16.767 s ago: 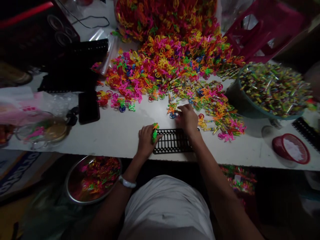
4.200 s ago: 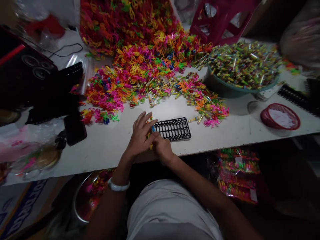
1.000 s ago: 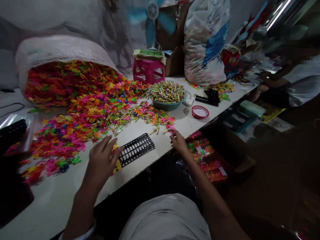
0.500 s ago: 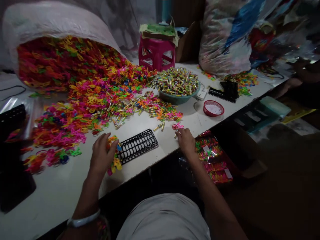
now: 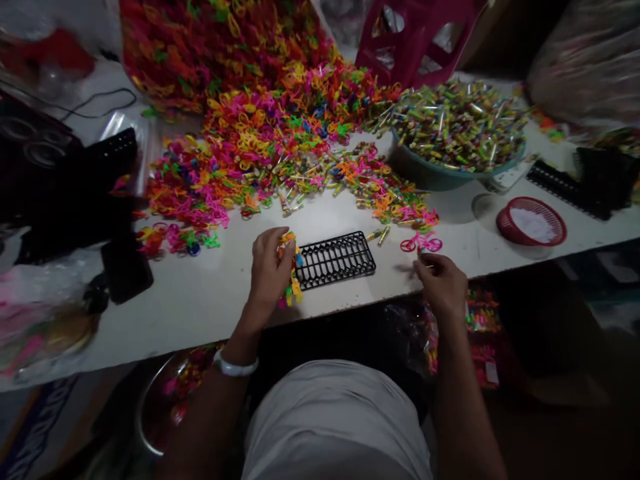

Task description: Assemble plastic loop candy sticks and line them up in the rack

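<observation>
A black slotted plastic rack (image 5: 337, 259) lies on the white table near its front edge. Colourful plastic pieces (image 5: 295, 290) stand in a row at the rack's left end. Curled around that end, my left hand (image 5: 270, 270) has its thumb and fingers on the pieces and steadies the rack. To the right, my right hand (image 5: 444, 285) pinches a pink plastic piece with round loops (image 5: 423, 243) just over the table edge; its lower part is hidden by my fingers. Two small printed tubes (image 5: 383, 235) lie between the rack and this piece.
Loose bright plastic pieces (image 5: 240, 143) heap up behind the rack. A teal basin (image 5: 440, 175) full of small tubes stands back right, near a red basket (image 5: 510, 233) with white contents. A dark phone (image 5: 127, 267) lies left. Packed bags (image 5: 483, 310) sit below the table edge.
The view has swung left and down, so everything sits further right. My right hand has drawn the pink piece away from the pile's edge; my left hand stays at the rack's end.
</observation>
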`<state>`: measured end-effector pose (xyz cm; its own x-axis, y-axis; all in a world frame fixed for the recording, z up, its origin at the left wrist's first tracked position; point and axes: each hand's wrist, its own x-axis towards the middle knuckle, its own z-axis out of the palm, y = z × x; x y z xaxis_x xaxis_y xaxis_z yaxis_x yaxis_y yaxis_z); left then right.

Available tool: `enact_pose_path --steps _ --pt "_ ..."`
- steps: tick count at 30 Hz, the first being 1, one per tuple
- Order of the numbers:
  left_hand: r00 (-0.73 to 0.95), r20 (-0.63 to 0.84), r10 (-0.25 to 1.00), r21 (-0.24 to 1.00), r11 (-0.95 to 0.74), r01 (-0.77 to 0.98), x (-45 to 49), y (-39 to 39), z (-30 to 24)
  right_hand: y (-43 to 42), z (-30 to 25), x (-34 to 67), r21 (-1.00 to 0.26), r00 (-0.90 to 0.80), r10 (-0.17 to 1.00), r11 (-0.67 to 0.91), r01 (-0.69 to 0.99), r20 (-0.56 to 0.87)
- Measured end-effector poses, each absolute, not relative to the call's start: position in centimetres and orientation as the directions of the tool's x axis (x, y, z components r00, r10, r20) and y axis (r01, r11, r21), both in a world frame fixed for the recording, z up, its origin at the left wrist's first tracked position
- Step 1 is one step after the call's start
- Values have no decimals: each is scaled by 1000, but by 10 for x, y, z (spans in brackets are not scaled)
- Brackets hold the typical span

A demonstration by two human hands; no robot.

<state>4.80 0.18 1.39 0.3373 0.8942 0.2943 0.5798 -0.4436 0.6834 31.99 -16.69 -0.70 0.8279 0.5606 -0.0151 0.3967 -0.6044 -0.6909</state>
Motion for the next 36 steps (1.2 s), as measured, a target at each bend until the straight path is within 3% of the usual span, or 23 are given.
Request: enact_pose_path --steps 3,7,10,13,16,26,32,36 --pt "298 303 905 728 -422 540 51 1 13 -153 -4 279 -939 740 660 -322 124 -128" --pt "276 329 903 757 -427 495 44 -8 16 -127 -12 214 -982 459 868 -166 -93 -190" --pt "387 338 858 706 -503 499 35 -17 18 -111 -25 185 -998 306 952 -31 63 -11" --pt "489 330 808 661 -567 491 30 -24 14 -98 -37 176 -953 197 960 144 266 200" --pt "495 318 809 658 -564 498 29 -26 8 -89 -45 176 -913 116 953 229 337 281" --pt "516 322 794 625 -587 514 26 -25 6 -88 -47 181 -805 -4 982 159 571 191" --pt "594 321 737 473 -669 574 23 -20 11 -87 -48 188 -799 -62 976 206 565 208" --pt "589 321 741 458 -666 589 22 -17 13 -89 -49 186 -796 -23 970 211 566 241"
